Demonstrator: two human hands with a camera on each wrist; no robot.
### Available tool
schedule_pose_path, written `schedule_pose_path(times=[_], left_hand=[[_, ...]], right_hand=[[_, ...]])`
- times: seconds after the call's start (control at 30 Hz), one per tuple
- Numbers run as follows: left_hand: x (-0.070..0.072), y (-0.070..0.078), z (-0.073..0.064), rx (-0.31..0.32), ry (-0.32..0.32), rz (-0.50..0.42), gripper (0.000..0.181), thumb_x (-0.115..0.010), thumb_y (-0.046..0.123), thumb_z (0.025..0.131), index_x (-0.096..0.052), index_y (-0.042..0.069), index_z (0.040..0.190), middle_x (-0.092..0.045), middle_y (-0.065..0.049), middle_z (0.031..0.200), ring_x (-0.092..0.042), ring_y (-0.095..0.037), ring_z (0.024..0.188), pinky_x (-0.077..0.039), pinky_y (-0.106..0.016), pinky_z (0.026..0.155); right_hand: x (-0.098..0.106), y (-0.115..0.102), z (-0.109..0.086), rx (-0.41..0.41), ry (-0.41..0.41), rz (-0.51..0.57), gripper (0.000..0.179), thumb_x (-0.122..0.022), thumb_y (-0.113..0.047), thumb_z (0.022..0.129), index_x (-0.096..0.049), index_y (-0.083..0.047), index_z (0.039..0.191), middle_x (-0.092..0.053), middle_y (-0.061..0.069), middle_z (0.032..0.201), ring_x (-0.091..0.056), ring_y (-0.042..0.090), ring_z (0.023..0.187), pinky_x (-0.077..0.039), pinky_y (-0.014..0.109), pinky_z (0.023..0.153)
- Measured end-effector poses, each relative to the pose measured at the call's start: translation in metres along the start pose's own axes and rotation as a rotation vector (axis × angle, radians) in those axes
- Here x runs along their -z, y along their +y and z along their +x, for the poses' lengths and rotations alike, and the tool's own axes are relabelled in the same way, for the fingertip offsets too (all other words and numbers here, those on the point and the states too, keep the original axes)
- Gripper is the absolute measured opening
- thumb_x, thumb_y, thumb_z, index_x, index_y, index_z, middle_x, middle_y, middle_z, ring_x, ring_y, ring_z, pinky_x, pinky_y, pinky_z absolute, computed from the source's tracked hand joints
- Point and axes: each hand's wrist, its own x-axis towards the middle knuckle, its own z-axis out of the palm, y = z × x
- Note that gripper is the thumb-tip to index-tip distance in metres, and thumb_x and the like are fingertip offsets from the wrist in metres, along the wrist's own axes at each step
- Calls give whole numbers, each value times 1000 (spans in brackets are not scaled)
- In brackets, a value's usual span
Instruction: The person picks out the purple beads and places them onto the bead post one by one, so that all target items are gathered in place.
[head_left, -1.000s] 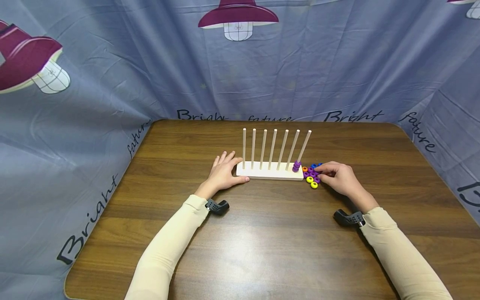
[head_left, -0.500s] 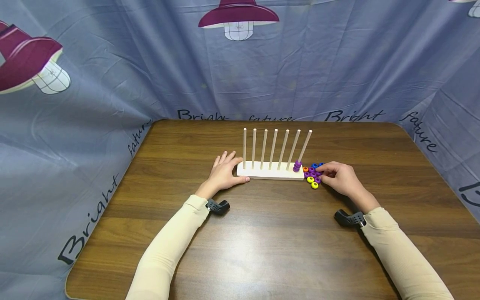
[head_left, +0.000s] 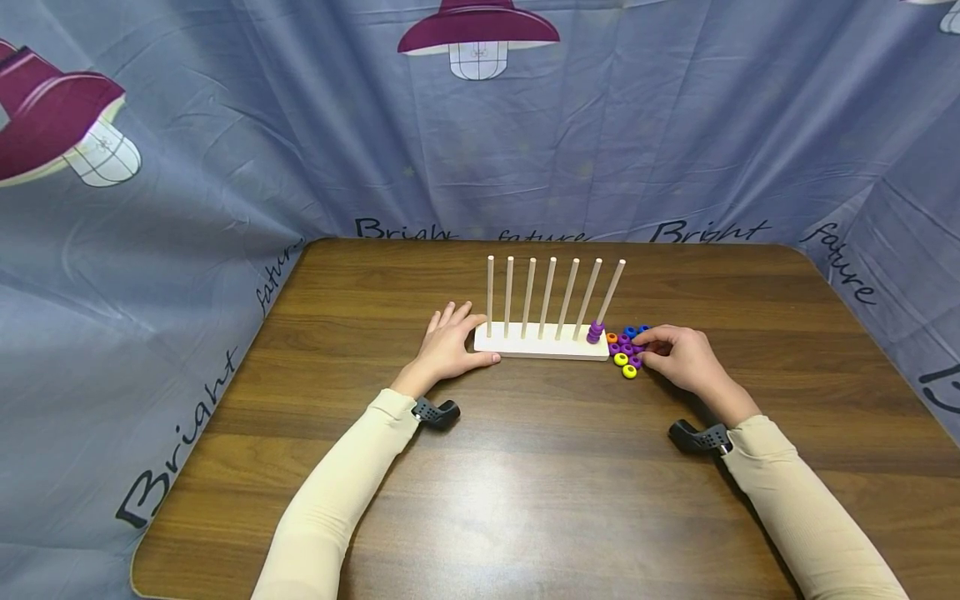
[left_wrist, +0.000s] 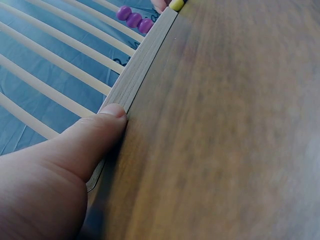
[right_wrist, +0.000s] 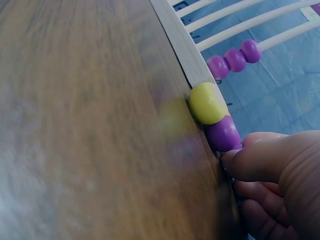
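A pale wooden bead rack (head_left: 540,342) with several upright pegs stands on the table. My left hand (head_left: 446,346) grips its left end, thumb along the front side and index finger at the back corner; the other fingers spread on the table. Three purple beads (right_wrist: 235,60) are stacked on the rightmost peg. Beside the rack's right end lies a cluster of loose beads: purple ones (head_left: 624,349), two yellow ones (head_left: 629,372), an orange one (head_left: 612,338) and blue ones (head_left: 630,331). At the cluster's right edge, my right hand (head_left: 682,358) pinches a purple bead, mostly hidden by thumb and index finger.
The wooden table (head_left: 525,467) extends widely in front of the rack. A printed blue curtain (head_left: 480,158) hangs behind and beside it. Each wrist carries a black camera mount (head_left: 697,436) close over the tabletop.
Both hands hold nearly the same pose throughout. The whole view shifts very slightly; the rack and the beads keep their places.
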Motion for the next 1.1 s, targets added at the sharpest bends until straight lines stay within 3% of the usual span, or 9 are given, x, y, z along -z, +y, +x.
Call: schedule_pose_path(times=[0.33, 0.77, 1.1], left_hand=[[0, 1, 0, 2, -2, -2, 80, -73, 58, 85, -50, 19, 150, -28, -16, 168, -14, -42, 159, -8, -58, 129], [0, 0, 0, 5, -5, 2, 80, -74, 58, 84, -50, 19, 150, -28, -16, 168, -14, -41, 159, -8, -58, 129], [-1, 0, 1, 4, -2, 1, 80, -74, 58, 84, -50, 20, 150, -29, -16, 168, -15, -41, 159, -9, -58, 129]], right_hand=[[-3, 2, -1, 8, 32, -13, 19, -78, 2, 81, -79, -6, 98, -73, 10, 86, -55, 2, 71, -48, 17, 63], [0, 0, -2, -2, 75, 33, 15, -79, -2, 84, -78, -3, 99, -76, 15, 92, -54, -11, 73, -45, 6, 64], [-2, 2, -2, 5, 90, 34, 15, -79, -2, 83, -78, -3, 98, -76, 15, 91, -53, -12, 72, -45, 7, 64]])
